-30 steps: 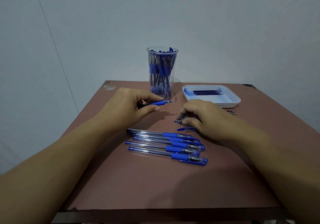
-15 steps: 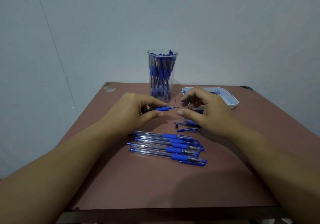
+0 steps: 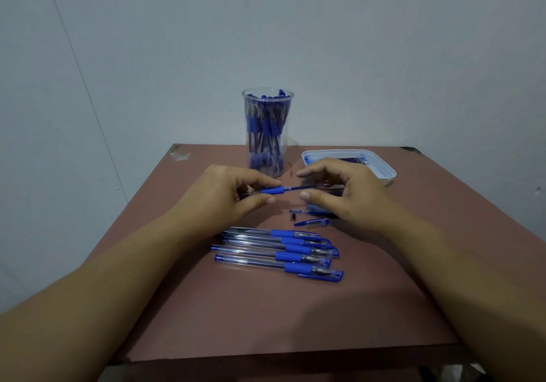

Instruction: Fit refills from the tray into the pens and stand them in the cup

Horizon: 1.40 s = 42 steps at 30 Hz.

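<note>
While the left hand (image 3: 224, 195) pinches a pen (image 3: 273, 190) between thumb and fingers (image 3: 257, 178) above the desk (image 3: 266, 316), just before the cup (image 3: 267, 133) at its far edge, the right hand (image 3: 348, 195) curls parted fingers (image 3: 307, 172) round the refill (image 3: 298, 187) jutting from it, grip impossible to tell.

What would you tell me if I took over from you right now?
Left hand grips a pen by its blue grip; a refill sticks out of its front toward the right hand, whose fingers curl near it; hold unclear.
Cup at the back already holds many pens; tray right of it holds refills.
Left to do: seat this refill, refit the loose cap, stand the pen in the cup, then likely the row of pens nearest you.
</note>
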Tool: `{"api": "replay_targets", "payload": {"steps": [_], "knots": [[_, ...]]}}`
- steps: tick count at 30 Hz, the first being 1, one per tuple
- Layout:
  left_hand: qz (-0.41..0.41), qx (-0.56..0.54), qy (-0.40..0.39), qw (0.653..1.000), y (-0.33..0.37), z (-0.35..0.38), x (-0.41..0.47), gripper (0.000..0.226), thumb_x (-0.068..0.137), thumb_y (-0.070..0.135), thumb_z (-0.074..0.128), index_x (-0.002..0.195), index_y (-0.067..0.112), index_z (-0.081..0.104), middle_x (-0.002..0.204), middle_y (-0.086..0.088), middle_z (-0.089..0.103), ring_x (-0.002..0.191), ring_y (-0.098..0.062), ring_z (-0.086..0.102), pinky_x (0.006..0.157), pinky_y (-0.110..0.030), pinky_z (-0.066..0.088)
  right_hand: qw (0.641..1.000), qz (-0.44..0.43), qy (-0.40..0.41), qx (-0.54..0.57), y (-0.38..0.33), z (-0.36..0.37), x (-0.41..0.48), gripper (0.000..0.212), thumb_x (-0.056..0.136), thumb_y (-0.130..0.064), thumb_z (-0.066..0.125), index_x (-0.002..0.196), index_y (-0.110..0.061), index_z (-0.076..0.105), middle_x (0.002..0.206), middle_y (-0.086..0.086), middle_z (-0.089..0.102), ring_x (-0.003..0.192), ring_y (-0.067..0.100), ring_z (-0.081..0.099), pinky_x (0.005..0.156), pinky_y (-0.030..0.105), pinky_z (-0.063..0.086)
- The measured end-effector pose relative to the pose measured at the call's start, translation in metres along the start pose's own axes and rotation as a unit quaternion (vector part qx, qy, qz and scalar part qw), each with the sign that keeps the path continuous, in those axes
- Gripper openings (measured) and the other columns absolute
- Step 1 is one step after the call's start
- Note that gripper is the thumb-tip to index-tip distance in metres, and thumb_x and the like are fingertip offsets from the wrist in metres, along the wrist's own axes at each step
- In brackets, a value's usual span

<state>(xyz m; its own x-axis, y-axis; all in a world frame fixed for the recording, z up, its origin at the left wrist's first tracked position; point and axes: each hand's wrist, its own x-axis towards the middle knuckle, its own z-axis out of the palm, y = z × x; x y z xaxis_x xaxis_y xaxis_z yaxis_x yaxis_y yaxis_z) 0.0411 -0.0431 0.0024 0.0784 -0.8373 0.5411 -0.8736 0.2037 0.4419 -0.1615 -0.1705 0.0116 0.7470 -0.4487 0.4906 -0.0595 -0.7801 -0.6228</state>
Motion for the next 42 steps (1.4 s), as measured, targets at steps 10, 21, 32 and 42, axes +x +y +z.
{"api": "replay_targets", "payload": {"steps": [10,21,32,42], "knots": [[-0.001,-0.004,-0.001,1.000,0.001,0.000,0.000,0.027,0.082,0.029,0.076,0.108,0.036,0.073,0.073,0.039,0.061,0.063,-0.004,0.055,0.061,-0.008,0.040,1.000,-0.008,0.009,0.003,0.001,-0.006,0.000,0.022,0.082,-0.023,0.076,0.091,-0.041,0.067,0.094,-0.021,0.070,0.092,0.001,0.066,0.081,0.016,0.050],[-0.019,-0.008,-0.013,1.000,-0.005,-0.004,0.000,0.027,0.081,0.028,0.076,0.108,0.034,0.074,0.071,0.032,0.064,0.062,-0.003,0.054,0.060,-0.009,0.041,0.999,0.020,-0.012,-0.041,0.012,-0.018,-0.002,0.021,0.085,-0.022,0.073,0.083,-0.043,0.069,0.086,-0.019,0.071,0.084,0.005,0.066,0.079,0.021,0.051],[-0.043,-0.018,-0.004,0.999,-0.009,-0.015,-0.003,0.026,0.080,0.031,0.075,0.103,0.043,0.070,0.069,0.027,0.064,0.061,-0.004,0.052,0.056,-0.009,0.038,0.994,0.075,0.023,-0.074,0.036,-0.038,-0.003,0.022,0.087,-0.013,0.071,0.081,-0.033,0.067,0.078,-0.018,0.067,0.074,-0.006,0.057,0.069,0.006,0.039],[-0.048,-0.034,-0.006,0.998,-0.009,-0.010,-0.004,0.027,0.080,0.031,0.075,0.099,0.049,0.068,0.065,0.013,0.066,0.058,-0.005,0.050,0.055,-0.011,0.039,0.980,0.132,-0.053,-0.142,0.045,-0.046,-0.005,0.017,0.088,-0.020,0.071,0.083,-0.036,0.068,0.088,-0.020,0.066,0.085,-0.009,0.060,0.079,0.012,0.045]]}}
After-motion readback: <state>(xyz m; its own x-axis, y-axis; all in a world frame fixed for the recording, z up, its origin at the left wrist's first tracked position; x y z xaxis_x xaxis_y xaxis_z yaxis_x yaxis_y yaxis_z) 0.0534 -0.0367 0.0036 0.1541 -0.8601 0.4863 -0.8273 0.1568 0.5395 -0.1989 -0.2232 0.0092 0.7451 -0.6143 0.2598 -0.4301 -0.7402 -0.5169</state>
